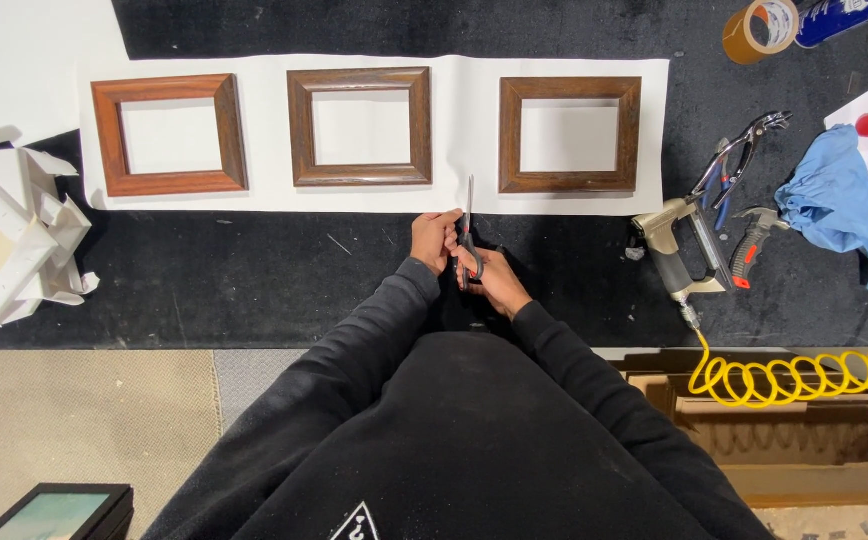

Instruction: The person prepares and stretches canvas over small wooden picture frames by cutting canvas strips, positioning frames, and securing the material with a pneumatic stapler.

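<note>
Scissors (pixel 469 225) cut white paper (pixel 464 195) between two wooden frames (pixel 359 127), right hand (pixel 489 275) gripping.

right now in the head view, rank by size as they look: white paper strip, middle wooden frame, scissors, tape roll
1. white paper strip
2. middle wooden frame
3. scissors, partly hidden by the right hand
4. tape roll, cut by the frame edge

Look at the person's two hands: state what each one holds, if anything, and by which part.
The right hand holds the scissors by their dark handles, blades over the white paper strip. The left hand pinches that strip's near edge beside the blades.
</note>
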